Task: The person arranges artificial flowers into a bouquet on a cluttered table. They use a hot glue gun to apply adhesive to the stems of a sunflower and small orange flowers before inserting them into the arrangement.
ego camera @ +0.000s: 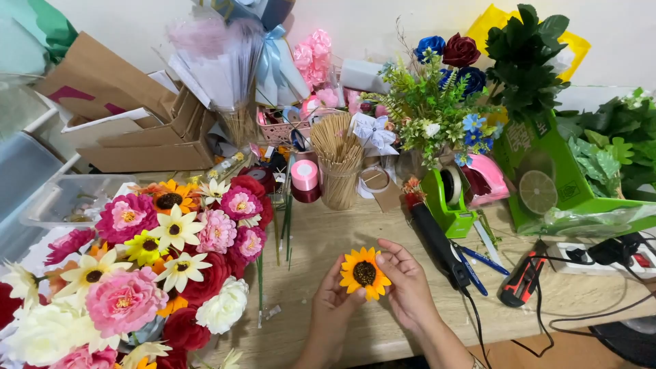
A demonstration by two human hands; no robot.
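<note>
Both hands meet low over the wooden table, pinching one artificial sunflower head between them. The left hand grips its lower left petals with fingers curled close, while the right hand closes on its right edge, thumb over the petals. The bloom faces up, dark centre showing, held just above the table near the front edge.

Just right of the right hand lies a black glue gun, its cord trailing off the table edge, with blue pens beside it and a red and black tool a little farther on. Behind these stands a green tape dispenser. Straight beyond the hands are a cup of wooden skewers and a pink ribbon spool. To the left, well apart, spreads a large heap of artificial flowers in pink, red, white and yellow.
</note>
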